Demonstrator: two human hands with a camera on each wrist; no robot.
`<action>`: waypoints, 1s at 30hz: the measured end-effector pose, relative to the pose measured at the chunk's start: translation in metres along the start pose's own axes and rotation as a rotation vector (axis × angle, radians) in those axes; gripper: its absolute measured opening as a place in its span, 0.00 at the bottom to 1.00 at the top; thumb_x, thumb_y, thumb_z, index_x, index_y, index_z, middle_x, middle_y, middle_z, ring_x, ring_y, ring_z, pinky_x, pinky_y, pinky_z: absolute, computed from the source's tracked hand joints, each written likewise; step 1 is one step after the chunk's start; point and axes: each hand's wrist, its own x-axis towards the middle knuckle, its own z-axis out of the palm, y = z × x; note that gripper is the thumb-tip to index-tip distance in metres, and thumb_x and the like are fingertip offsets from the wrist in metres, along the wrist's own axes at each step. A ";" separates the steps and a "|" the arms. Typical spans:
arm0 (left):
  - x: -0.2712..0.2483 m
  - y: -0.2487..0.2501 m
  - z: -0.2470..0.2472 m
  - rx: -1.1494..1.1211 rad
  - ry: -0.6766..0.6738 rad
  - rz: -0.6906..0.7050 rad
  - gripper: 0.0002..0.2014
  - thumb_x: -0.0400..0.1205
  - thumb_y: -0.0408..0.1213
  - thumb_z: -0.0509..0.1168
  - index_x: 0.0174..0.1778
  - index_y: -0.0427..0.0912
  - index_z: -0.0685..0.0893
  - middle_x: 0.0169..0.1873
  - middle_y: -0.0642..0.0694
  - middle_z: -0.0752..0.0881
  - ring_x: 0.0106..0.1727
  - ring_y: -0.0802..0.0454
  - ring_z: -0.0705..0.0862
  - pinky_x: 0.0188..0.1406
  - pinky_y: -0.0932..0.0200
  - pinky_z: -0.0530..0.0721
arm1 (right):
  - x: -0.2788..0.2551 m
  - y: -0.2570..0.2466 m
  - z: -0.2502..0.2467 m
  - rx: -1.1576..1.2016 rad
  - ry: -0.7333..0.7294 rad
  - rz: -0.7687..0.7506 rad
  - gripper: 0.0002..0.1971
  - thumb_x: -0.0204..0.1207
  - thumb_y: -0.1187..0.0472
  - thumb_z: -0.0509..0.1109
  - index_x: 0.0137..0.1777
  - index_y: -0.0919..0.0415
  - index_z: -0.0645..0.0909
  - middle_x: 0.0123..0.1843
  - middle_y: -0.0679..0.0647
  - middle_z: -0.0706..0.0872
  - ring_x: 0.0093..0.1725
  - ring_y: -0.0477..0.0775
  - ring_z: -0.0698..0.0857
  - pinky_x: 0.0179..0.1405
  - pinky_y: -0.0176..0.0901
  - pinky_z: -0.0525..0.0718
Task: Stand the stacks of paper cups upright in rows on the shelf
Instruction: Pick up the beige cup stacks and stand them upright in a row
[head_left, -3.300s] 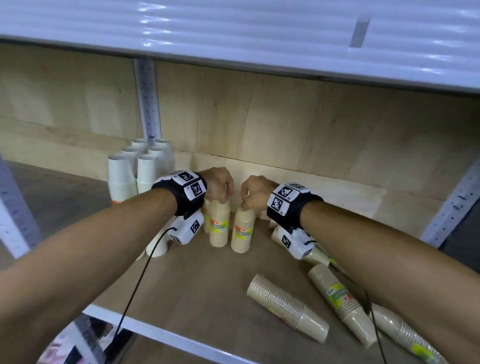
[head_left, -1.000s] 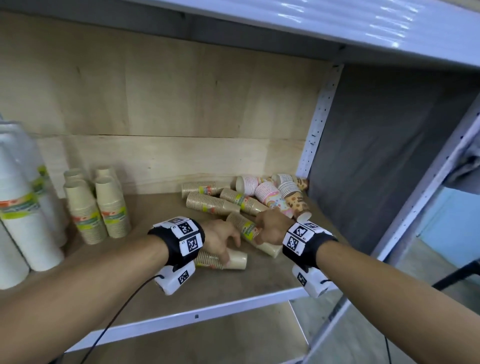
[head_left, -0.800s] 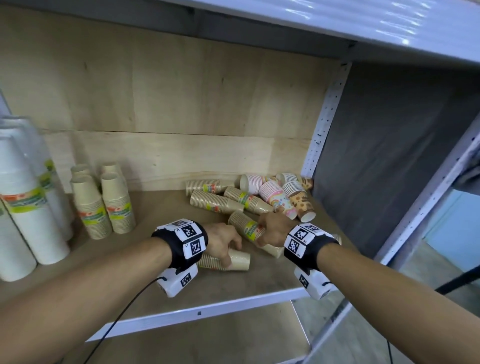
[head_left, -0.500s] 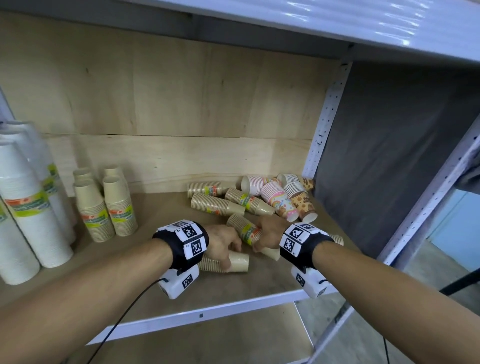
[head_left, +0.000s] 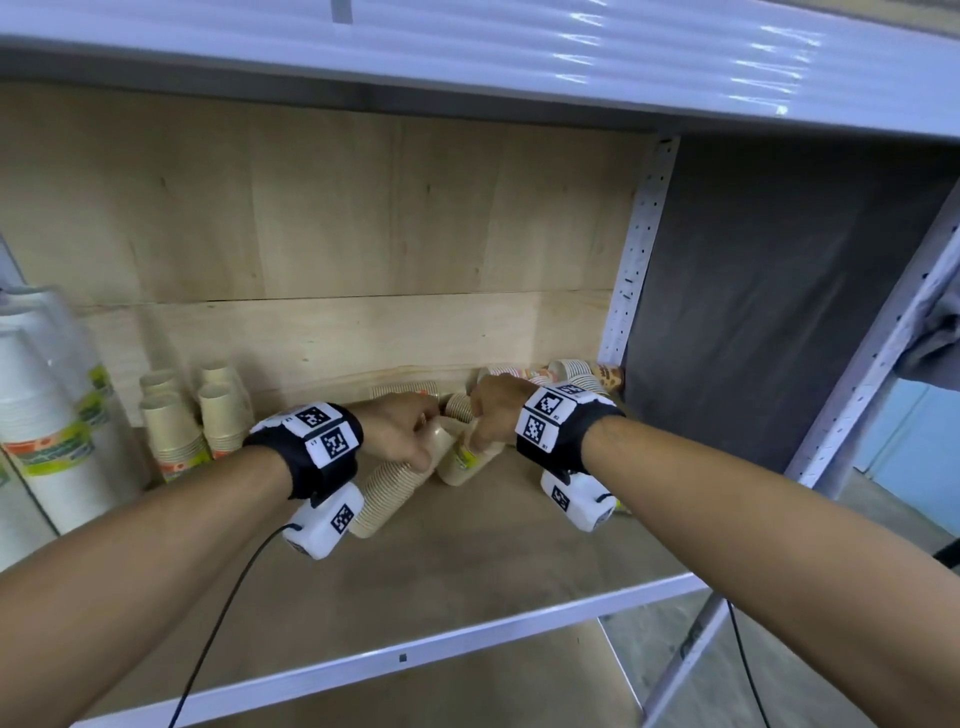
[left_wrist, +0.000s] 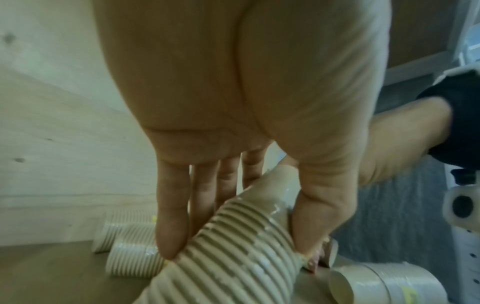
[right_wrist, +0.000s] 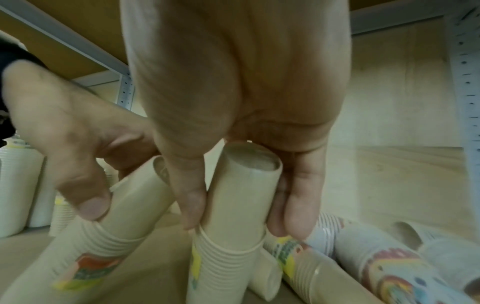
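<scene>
Presently gripping one tilted beige ribbed paper-cup stack (head_left: 387, 491) per hand, left hand (head_left: 400, 434) and right hand (head_left: 496, 410) alike, risking nested cups sliding apart or toppling the upright beige stacks (head_left: 197, 421) at nine o'clock.

Two tan paper-cup stacks are raised off the shelf board (head_left: 467, 561), both tilted, bases uppermost. The left-held stack (head_left: 387, 491) leans strongly, rim end low toward the shelf front. The right-held stack (right_wrist: 228, 236), bearing a yellow label, stands nearly upright. Four tan stacks (head_left: 192, 426) stand upright at rear left. Further stacks lie flat at rear right (right_wrist: 384, 265).
</scene>
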 end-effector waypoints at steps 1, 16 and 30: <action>0.000 -0.004 -0.004 -0.019 0.034 -0.010 0.26 0.69 0.41 0.77 0.63 0.51 0.76 0.53 0.52 0.82 0.54 0.52 0.83 0.51 0.52 0.86 | 0.003 -0.006 -0.004 -0.003 0.002 -0.012 0.22 0.69 0.54 0.80 0.61 0.63 0.84 0.51 0.55 0.83 0.51 0.59 0.84 0.43 0.43 0.76; 0.000 -0.044 -0.021 -0.243 0.250 -0.119 0.23 0.71 0.36 0.75 0.58 0.49 0.73 0.49 0.47 0.83 0.49 0.49 0.84 0.42 0.52 0.85 | 0.028 -0.066 -0.017 -0.040 0.024 -0.108 0.18 0.76 0.66 0.71 0.66 0.69 0.84 0.63 0.62 0.87 0.55 0.54 0.88 0.22 0.34 0.62; 0.004 -0.042 -0.032 -0.307 0.222 -0.130 0.17 0.75 0.45 0.75 0.57 0.48 0.83 0.50 0.48 0.84 0.48 0.51 0.86 0.39 0.56 0.90 | 0.033 -0.069 -0.027 0.078 0.064 -0.069 0.21 0.73 0.54 0.75 0.30 0.49 0.64 0.31 0.47 0.67 0.46 0.55 0.74 0.46 0.44 0.74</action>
